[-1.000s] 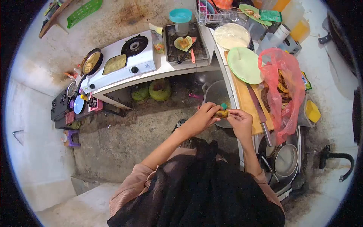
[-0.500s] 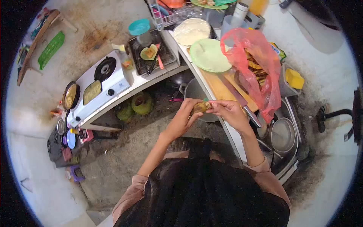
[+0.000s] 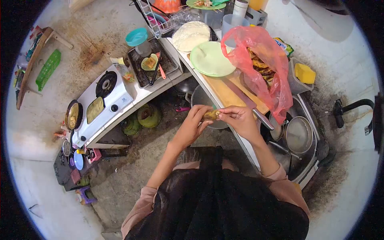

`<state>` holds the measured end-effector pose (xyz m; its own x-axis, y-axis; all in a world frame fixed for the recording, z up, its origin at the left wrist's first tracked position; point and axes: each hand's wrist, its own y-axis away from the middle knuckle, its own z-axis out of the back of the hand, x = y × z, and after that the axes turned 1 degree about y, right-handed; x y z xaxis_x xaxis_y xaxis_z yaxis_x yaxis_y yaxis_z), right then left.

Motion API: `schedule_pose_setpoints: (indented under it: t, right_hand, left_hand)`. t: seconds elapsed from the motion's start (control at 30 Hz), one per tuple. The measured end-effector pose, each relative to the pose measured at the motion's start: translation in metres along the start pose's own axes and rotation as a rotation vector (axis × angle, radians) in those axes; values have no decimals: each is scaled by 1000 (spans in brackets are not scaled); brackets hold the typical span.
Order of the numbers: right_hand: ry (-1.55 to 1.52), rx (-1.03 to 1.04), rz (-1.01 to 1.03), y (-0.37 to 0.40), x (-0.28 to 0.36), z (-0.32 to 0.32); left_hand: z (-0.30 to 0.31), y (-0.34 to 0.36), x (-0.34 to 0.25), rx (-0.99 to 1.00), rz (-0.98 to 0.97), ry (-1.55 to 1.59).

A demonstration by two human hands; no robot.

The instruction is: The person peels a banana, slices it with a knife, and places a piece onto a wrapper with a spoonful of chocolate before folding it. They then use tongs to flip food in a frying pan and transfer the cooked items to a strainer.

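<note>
A short yellow-brown banana [image 3: 209, 115] is held in front of my body, near the counter's front edge. My left hand [image 3: 193, 125] is wrapped around it, thumb below and fingers above. At the banana's right end, the fingertips of my right hand [image 3: 242, 123] pinch its tip. Beyond my hands, a wooden cutting board [image 3: 219, 91] carries a large knife [image 3: 242, 95], its handle towards the sink. A pink-red plastic bag [image 3: 276, 90] next to the board holds yellow and blackened pieces that look like banana peels.
A pale green plate [image 3: 212, 61] overlaps the board, with a round white stack [image 3: 191, 36] behind it. On the right, a sink [image 3: 289, 160] holds a strainer and pans. At left stands a two-burner stove [image 3: 121, 99] with a frying pan [image 3: 73, 115]. A pot [image 3: 202, 100] sits below the counter.
The view has shifted slightly, so the counter appears further left. Both hands remain on the banana, and the right fingers have shifted a little at its tip.
</note>
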<state>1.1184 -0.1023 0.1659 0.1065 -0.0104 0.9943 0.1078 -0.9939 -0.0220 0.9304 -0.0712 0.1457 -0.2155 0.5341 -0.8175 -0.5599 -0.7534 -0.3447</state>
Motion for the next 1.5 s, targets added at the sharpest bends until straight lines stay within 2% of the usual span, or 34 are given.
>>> schedule_pose_setpoints:
  t: [0.27,0.37,0.47,0.5,0.63,0.67,0.73,0.77,0.8,0.87,0.93,1.03,1.07,1.1,1.27,1.5]
  right_hand:
    - [-69,-138,82,1,0,5]
    - [-62,-276,96,9,6,13]
    - [-72,-472,84,32,1,25]
    - [-89,-548,63,41,1,26]
    - [-101,-938,111,89,-3,22]
    - [-96,-1050,131,101,-6,17]
    - [-22,-1250,157,119,12,-9]
    - [-37,-1308,148,126,20,-26]
    - [-20,-1337,113,136,19,-40]
    - [64,-1420,107,144,12,-73]
    - [-52,-1462,128,149,8,-111]
    - [-83,-1614,168,153,1,-170]
    - [-104,-1670,187,156,1,-189]
    - [-122,-1721,210,163,1,-207]
    - [-2,-1995,127,199,-5,-296]
    - [-14,-2228,198,243,-19,-385]
  left_hand:
    - [-9,-15,-3,-8,-27,109]
    - [-29,-25,13,-103,139,508]
    - [-28,-55,0,-199,317,1201]
    - [-28,-66,8,-182,241,1412]
    - [-20,-97,26,-177,318,1654]
    - [-16,-103,30,-138,330,1632]
    - [-6,-108,31,253,354,1653]
    - [-6,-107,20,360,432,1470]
    - [-5,-102,11,570,498,1356]
    - [-18,-84,4,915,468,1224]
    - [-24,-56,-14,1158,340,950]
    - [-31,-10,-26,1460,205,954]
    - [-30,0,-33,1579,96,856]
    - [-30,14,-39,1670,79,848]
    - [-25,82,-62,1923,-138,753]
    - [-16,159,-95,2063,-481,758]
